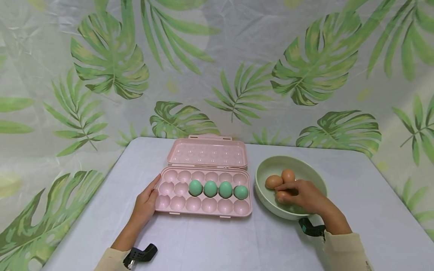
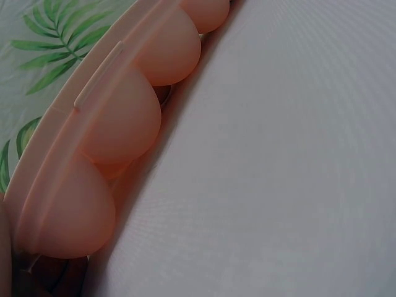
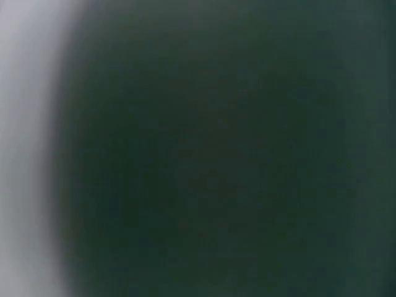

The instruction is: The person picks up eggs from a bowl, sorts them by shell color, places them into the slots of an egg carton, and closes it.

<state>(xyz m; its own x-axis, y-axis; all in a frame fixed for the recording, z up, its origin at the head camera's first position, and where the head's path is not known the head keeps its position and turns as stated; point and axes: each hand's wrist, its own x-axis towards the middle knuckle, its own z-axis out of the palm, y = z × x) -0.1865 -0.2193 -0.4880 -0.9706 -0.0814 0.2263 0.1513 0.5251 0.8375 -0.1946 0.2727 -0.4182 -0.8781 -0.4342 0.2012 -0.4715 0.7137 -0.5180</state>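
Note:
A pink egg carton (image 1: 203,215) lies with its lid (image 1: 207,151) folded back. Several green eggs (image 1: 210,189) sit side by side in its middle row, toward the right end. My left hand (image 1: 145,203) grips the carton's left edge; in the left wrist view the carton's rounded cups (image 2: 127,114) show from the side. Over the pale green bowl (image 1: 308,171), my right hand (image 1: 306,195) reaches in and pinches a brown egg (image 1: 285,197), partly hidden by the fingers. Two more brown eggs, one on the left (image 1: 274,181) and one behind (image 1: 288,175), lie beside it.
A white cloth covers the table (image 1: 210,244). Behind it hangs a leaf-patterned sheet (image 1: 237,49). Black camera straps sit on both wrists, the left one (image 1: 140,255) just above the table. The right wrist view is dark and blurred, close against a greenish surface.

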